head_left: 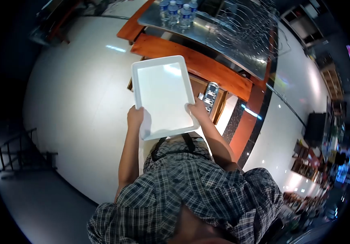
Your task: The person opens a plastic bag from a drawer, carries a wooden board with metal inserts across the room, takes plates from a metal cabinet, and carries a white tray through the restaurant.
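A white rectangular tray [162, 97] with a raised rim is held out in front of my body, its inside facing up with nothing in it. My left hand [135, 116] grips its left edge near the bottom corner, thumb over the rim. On the opposite edge, my right hand [198, 109] grips the rim the same way. The fingers of both hands are hidden under the tray. Just beyond my right hand, partly behind the tray, a shiny metal piece with several openings [211, 97] lies over a brown box [220, 106].
An orange wooden bench [191, 63] runs along a metal-topped table [207, 34]. Several water bottles [173, 12] and a heap of wire racks [244, 24] stand on the table. Pale floor [77, 89] spreads to the left, with a dark metal frame [20, 150] beyond.
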{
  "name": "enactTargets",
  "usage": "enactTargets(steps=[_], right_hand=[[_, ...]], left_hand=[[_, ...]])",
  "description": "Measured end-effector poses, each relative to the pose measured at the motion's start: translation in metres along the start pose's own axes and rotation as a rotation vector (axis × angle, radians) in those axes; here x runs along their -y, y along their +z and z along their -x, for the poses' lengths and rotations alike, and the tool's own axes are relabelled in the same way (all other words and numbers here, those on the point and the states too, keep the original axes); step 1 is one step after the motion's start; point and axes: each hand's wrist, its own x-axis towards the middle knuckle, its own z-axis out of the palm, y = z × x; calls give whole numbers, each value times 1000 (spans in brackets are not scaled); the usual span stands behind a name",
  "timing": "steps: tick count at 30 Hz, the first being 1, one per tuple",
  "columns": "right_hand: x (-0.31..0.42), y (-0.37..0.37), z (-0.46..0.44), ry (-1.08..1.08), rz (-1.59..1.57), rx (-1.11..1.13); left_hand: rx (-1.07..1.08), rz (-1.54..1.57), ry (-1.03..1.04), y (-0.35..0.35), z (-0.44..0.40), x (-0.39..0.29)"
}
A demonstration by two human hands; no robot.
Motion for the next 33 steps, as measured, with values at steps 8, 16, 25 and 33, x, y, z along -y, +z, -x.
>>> enactTargets(steps=[8, 16, 25, 33], right_hand=[[21, -4, -2, -43, 96, -146], [-29, -19, -4, 27, -31, -191], [-47, 4, 18, 146, -55, -153], [-82, 18, 2, 135, -55, -168]], left_hand=[[44, 92, 112, -11, -36, -25], [36, -94, 213, 6, -17, -59], [96, -120, 167, 11, -27, -8], [126, -141, 241, 26, -53, -3]])
